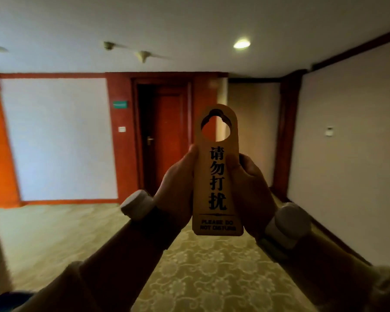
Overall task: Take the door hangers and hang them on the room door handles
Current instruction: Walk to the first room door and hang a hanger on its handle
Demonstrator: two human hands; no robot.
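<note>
Hallway with patterned carpet point(203, 273). Both hands raised mid-frame, left hand point(178, 188) and right hand point(250, 190) each closed on a side edge of one wooden "Please Do Not Disturb" door hanger point(217, 176), held upright, cutout at top. Far ahead, a red-brown room door point(167, 140) with its door handle point(150, 139), well apart from the hanger.

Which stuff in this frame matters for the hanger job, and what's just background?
For the job:
- door hanger, upright, held by both hands
- left hand
- right hand
- door ahead
- door handle

Background:
- green sign
- wall switch
- ceiling light
- carpet
</note>
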